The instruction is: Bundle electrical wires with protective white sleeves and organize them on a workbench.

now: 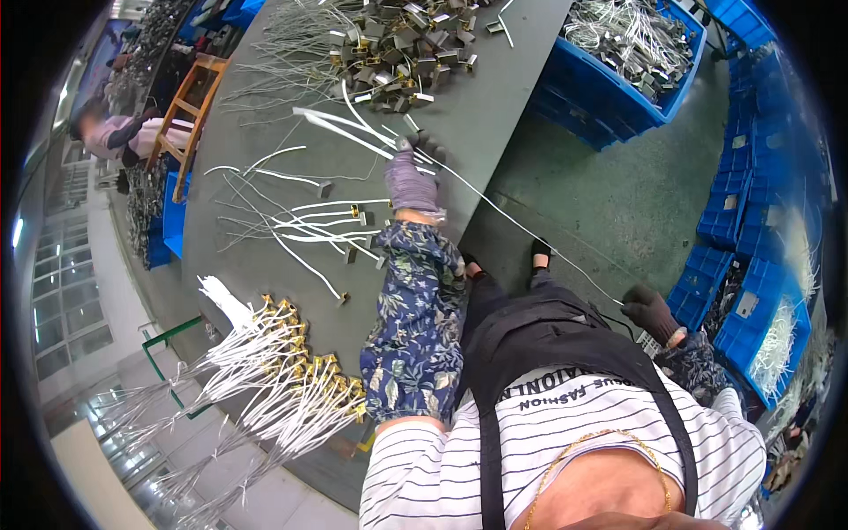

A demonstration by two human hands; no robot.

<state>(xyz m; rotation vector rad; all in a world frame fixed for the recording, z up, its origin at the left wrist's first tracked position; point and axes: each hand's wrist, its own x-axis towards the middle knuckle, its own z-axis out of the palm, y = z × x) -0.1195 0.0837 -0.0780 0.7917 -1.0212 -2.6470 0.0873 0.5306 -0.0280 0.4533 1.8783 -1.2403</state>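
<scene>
We stand at the right edge of the grey table [508, 93], with our left hand [413, 177] above it near that edge and our right hand [647, 309] well out to the right of it. Both hands are gloved. Our left fingers are curled in around a white wire [483, 196] and a few white sleeves [344, 130], which stick out over the table toward its left side; we cannot tell which finger presses on which piece. The wire leaves that hand, crosses the table's right edge and runs through the air to the right hand, whose fingers look pinched on its end, though the dark glove hides their exact pose. On the table, just beside our left wrist, lie loose leads [327, 231] with small metal blocks at their ends. The table's far end bears a heap [402, 53] of such blocks, thin wires trailing from it to the left. At the table's near end lie bundles [256, 353] of white leads with brass-coloured ends, their tails hanging past its left side. A blue crate [574, 75] filled with leads stands right of the table; a wooden frame [185, 115] and a co-worker [124, 132], blurred, are left of it.
</scene>
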